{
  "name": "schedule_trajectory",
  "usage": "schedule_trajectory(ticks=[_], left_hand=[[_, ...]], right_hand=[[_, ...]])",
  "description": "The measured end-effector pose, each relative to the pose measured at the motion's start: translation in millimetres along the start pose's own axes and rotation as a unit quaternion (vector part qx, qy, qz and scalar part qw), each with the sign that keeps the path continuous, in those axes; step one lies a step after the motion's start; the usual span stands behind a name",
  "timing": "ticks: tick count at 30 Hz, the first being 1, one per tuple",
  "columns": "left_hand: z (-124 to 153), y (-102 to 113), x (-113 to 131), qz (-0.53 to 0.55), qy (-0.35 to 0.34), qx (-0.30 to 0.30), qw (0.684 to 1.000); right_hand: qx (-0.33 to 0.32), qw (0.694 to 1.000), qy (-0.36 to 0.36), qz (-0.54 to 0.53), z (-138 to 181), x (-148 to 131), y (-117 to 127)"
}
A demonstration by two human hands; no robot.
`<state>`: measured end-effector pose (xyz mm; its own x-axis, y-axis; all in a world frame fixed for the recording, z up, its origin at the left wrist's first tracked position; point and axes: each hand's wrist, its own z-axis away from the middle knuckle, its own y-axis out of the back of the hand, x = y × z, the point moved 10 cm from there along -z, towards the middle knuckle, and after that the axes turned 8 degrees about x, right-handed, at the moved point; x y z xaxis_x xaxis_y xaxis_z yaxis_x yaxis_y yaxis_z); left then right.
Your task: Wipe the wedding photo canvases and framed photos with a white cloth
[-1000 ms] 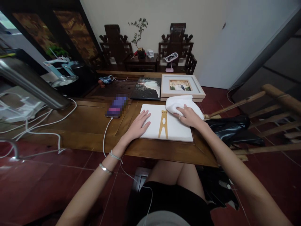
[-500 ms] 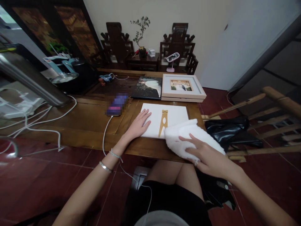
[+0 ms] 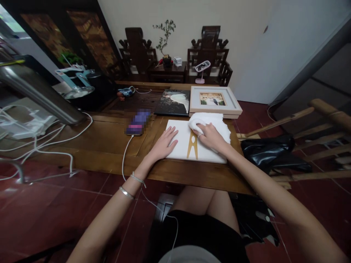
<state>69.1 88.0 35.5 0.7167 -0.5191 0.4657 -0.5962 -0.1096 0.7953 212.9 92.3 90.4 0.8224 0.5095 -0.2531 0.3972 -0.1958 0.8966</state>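
Observation:
A white flat board or box (image 3: 179, 148) lies on the wooden table in front of me, with a gold figure (image 3: 192, 148) on its face. My left hand (image 3: 166, 143) rests flat on the board's left side, fingers spread. Bunched under the fingers of my right hand (image 3: 210, 136) is a white towel (image 3: 219, 122), pressed onto the far right part of the board. The towel covers the top of the gold figure and the board's far right corner.
Behind the board lie a dark photo panel (image 3: 173, 102) and a pale framed picture (image 3: 216, 102). A phone (image 3: 138, 122) on a white cable sits to the left. Farther left are a steel flask (image 3: 41, 91) and tangled cables. A wooden chair (image 3: 285, 118) stands at right.
My right hand has carried the towel from the near right corner, forward and left to the board's far right part. The figure's lower end is now uncovered. My left hand stays on the board.

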Motion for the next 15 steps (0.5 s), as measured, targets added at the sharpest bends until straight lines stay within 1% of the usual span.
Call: schedule_trajectory(ticks=[3,6,10,12,13,15], left_hand=[[1,0,-1,0.007,-0.001,0.005,1.0],[1,0,0,0.012,0.001,0.008,1.0],[0,-2,-2,0.005,0.01,0.006,1.0],[0,-2,-3,0.003,0.011,0.006,1.0],[0,-2,-4,0.002,0.01,0.006,1.0],[1,-3,-4,0.0,0.007,0.004,1.0]], right_hand=[[-0.039,0.997,0.042,0.045,7,-16,-13],[-0.086,0.989,0.095,0.077,37,-42,-21],[-0.142,0.973,0.178,0.047,96,-86,-18],[-0.171,0.962,0.213,0.025,121,-104,-15],[-0.182,0.957,0.224,0.017,129,-109,-14],[-0.194,0.953,0.234,0.008,135,-113,-11]])
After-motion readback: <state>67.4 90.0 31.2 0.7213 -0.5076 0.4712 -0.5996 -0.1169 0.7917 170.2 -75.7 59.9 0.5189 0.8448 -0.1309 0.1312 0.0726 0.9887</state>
